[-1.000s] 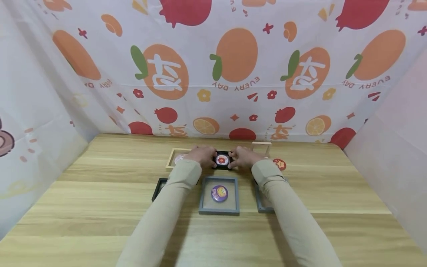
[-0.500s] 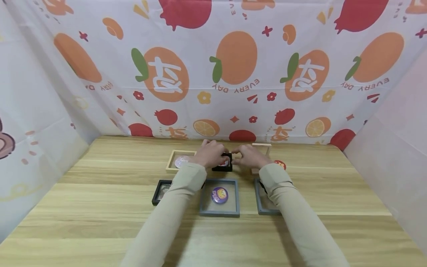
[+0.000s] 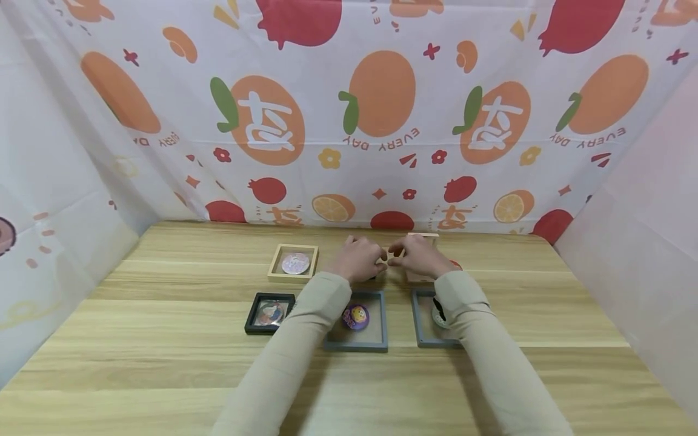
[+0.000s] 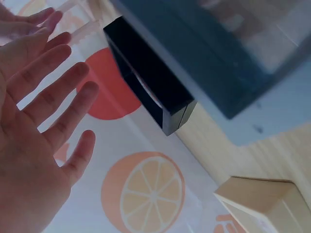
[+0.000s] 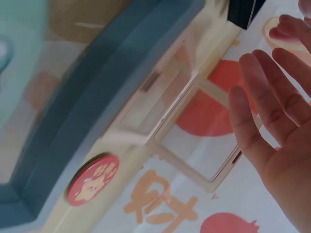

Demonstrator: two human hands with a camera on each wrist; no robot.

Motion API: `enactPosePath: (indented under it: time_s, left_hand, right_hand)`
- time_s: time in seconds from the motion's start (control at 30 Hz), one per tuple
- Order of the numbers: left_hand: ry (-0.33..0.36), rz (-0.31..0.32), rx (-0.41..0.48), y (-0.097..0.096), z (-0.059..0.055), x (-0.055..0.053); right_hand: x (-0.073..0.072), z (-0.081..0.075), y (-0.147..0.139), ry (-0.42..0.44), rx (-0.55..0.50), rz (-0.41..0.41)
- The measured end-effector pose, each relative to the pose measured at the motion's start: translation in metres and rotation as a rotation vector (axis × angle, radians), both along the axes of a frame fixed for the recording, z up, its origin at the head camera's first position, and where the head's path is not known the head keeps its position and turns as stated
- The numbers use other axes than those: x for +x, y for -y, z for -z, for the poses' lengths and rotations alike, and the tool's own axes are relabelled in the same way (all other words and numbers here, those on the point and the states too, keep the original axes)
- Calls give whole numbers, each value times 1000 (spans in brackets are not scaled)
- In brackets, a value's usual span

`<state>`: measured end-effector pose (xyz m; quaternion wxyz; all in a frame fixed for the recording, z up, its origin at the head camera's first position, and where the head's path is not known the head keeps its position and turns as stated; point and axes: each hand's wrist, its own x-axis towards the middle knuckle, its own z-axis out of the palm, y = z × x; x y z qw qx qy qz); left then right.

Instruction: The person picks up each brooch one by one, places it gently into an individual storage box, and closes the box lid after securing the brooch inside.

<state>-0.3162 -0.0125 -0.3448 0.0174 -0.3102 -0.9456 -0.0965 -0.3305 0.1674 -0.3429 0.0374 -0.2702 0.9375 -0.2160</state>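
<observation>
My left hand hovers above a small black display frame, which it mostly hides in the head view. The left wrist view shows the black frame on the table, apart from the spread fingers. Close by on the right, my right hand holds nothing, its fingers relaxed and pointing at the left hand. Behind it stands a pale pink frame with its lid raised. In the right wrist view, a round red badge lies beside that opened frame.
Nearer me are a grey frame with a purple badge, another grey frame partly under the right sleeve, and a black frame. A pale wooden frame lies back left. A fruit-print cloth hangs behind the table.
Both hands have come off the black frame. The left hand has shifted right over it, and the right hand has drawn slightly right. The frames on the table stay in place.
</observation>
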Motion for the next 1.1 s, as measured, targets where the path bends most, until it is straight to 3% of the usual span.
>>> enactPosePath:
  time_s: [0.37, 0.63, 1.1]
  left_hand:
    - [3, 57, -34, -18, 8, 5]
    - [-17, 77, -64, -28, 4, 7]
    - [69, 80, -103, -40, 12, 3]
  right_hand:
    - [3, -4, -24, -6, 2, 34]
    - [-1, -6, -35, -36, -3, 15]
    - [-4, 1, -53, -37, 2, 38]
